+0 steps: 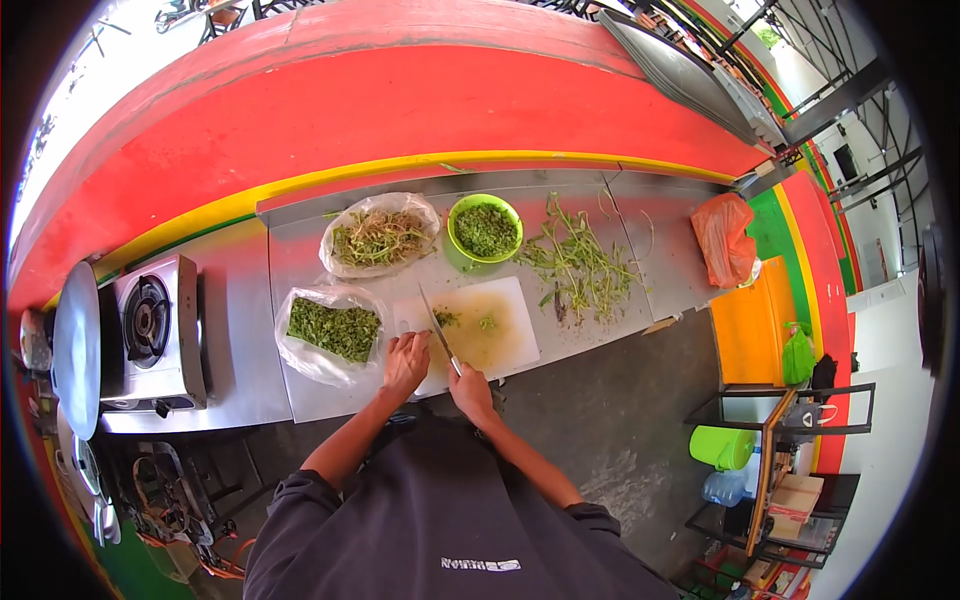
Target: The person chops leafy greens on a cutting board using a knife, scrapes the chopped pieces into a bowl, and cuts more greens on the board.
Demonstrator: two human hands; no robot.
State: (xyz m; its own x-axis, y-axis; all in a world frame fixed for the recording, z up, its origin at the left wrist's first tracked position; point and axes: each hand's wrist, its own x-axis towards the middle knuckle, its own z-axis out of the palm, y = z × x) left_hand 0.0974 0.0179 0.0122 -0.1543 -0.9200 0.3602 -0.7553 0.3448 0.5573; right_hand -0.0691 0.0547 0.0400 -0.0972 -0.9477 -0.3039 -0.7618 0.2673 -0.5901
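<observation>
"Right, so where do we have our hands?"

"Our right hand is closed round the handle of the knife, with the blade pointing to the far side, over the left part of the cutting board. Our left hand is curled just beside the blade, fingers bent in. We can't tell whether it has hold of anything."

"And the greens?"

"We've a small dark heap of chopped greens on the board, close to the blade, and a paler bit to its right. More cut leaves fill the green bowl at the far side and the plastic bag on the left."

"Then how do we cut well here?"

"We'd best tuck our fingertips back and let the knuckles guide the blade. Short, level strokes should give us even pieces, and a light grip saves bruising the leaves. With our fingers this near the edge, rushing is our main risk."
</observation>
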